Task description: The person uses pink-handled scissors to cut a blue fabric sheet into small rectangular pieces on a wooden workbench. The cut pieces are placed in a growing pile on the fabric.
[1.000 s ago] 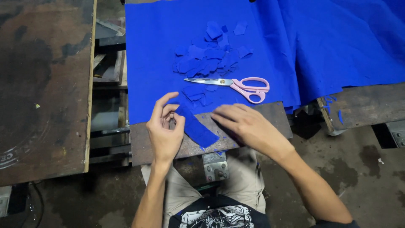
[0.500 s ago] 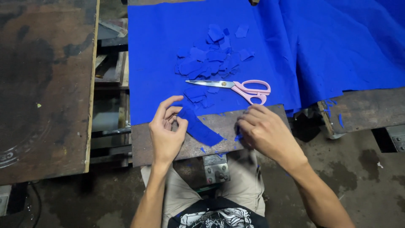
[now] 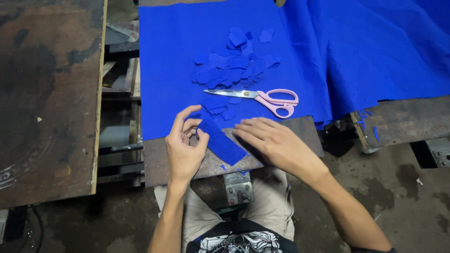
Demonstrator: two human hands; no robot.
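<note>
My left hand [image 3: 183,149] pinches the upper end of a blue fabric strip [image 3: 224,144] between thumb and fingers. The strip lies slanted over the front edge of a rusty metal plate [image 3: 304,131]. My right hand [image 3: 274,143] rests flat on the plate just right of the strip, fingers spread and pointing left, holding nothing. Pink-handled scissors [image 3: 274,100] lie shut on the large blue cloth [image 3: 375,51], just beyond my right hand. A pile of small blue scraps [image 3: 234,68] sits behind the scissors.
A dark worn wooden board [image 3: 47,93] fills the left side, with a gap showing metal frame parts [image 3: 119,84] between it and the cloth. A second wooden surface [image 3: 408,119] lies at the right. Below is a stained concrete floor [image 3: 398,187].
My right hand slid right along the plate's edge, then came back left beside the strip. My left hand kept its pinch on the strip and hardly moved.
</note>
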